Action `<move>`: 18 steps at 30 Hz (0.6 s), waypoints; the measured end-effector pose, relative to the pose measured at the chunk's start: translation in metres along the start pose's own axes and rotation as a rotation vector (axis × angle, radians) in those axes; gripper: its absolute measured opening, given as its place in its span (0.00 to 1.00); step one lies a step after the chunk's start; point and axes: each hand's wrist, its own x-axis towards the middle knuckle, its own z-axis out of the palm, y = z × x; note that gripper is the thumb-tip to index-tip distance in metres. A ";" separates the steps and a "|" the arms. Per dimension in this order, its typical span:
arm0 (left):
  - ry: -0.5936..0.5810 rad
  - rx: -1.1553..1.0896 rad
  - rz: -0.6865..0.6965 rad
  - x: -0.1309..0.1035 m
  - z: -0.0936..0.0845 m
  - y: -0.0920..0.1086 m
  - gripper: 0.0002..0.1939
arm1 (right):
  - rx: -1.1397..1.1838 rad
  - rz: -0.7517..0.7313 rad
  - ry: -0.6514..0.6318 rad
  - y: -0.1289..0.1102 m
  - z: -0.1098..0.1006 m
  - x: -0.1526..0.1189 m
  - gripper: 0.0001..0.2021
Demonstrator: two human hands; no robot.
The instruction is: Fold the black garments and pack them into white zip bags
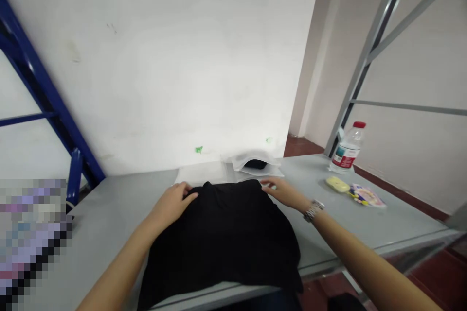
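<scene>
Right now a black garment [226, 233] lies spread on the grey worktop [120, 214], its near edge hanging over the front and a few creases running down from its far edge. What sort of garment it is, I can't tell from here. The left hand [175, 201] is at its far left corner, thumb over the cloth; the right hand [282, 193] has its bent fingertips at the far right corner. Both touch the fabric, though whether either is really pinching it I can't make out. To my eye this is a moment of handling the far edge and getting it straight. Any shift of the cloth from this position would call for an even pull from both hands, with some care for the overhanging part, which could drag it askew.

Just beyond the far edge sits a translucent plastic bag [273, 170], its mouth gaping around something black [256, 164], with a flat pale sheet of plastic [202, 172] beside it. A metal-banded watch [314, 210] circles the right wrist. Farther right are a yellow oval object [337, 184], a colourful flat item [368, 197] and a red-capped bottle [346, 153].
</scene>
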 end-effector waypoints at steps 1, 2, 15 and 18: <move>-0.011 -0.015 -0.019 0.014 0.006 0.008 0.19 | -0.031 -0.028 0.000 0.000 0.004 0.009 0.13; -0.018 -0.026 -0.039 0.026 0.014 0.014 0.21 | -0.058 -0.044 -0.002 0.001 0.010 0.017 0.14; 0.053 -0.263 0.104 0.041 0.029 0.025 0.06 | -0.346 -0.114 0.107 0.005 0.043 0.038 0.06; 0.014 -0.334 0.191 0.020 0.021 0.029 0.05 | -0.368 -0.171 0.119 0.004 0.042 0.032 0.08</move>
